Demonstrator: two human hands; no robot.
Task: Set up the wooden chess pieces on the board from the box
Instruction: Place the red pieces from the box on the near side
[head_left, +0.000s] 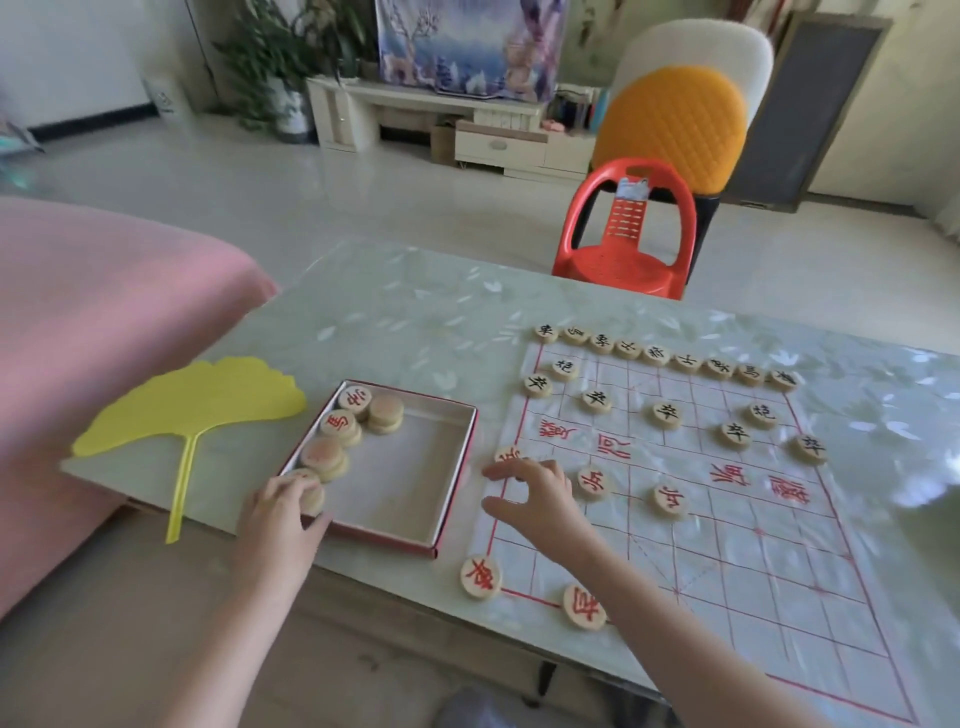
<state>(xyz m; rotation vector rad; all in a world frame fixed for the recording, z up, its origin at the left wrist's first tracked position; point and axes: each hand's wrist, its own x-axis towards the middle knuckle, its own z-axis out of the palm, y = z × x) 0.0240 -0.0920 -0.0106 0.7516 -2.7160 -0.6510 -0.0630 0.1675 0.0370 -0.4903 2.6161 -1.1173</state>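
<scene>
1. Two bare hands work at the near-left part of the worktop (415, 312), one at the box (415, 467) and one at the board (753, 561).
2. The box is a shallow, red-rimmed square tray with a pale floor. It lies flat just left of the board, its sides roughly parallel to the board's left edge.
3. Stacked pieces (340, 423) line the box's left wall. They are flat round discs with no long axis, and some show red characters face up.
4. The left hand (283, 512) reaches into the box's near-left corner. Its fingers (298, 486) curl over the corner disc (314, 499), gripping it from above, and the disc lies flat beneath the fingertips with its face hidden.
5. The right hand (535, 493) hovers palm down over the board's left edge and holds nothing. Its fingers are spread and point left toward the box, the thumb held apart.
6. A red-lettered edge piece (506, 455) lies flat on the board's left border, just beyond the right index fingertip and partly hidden. Whether the finger touches it cannot be told.
7. The board is a pale sheet with a red grid, its long axis running from the near edge away.
8. Black pieces (667, 414) fill the board's far side.
9. Two red soldiers (670, 501) stand mid-board, and two red corner pieces (480, 577) sit on the near edge at its left end.
10. A yellow fan (192, 400) lies left of the box, its handle pointing toward the near edge.
</scene>
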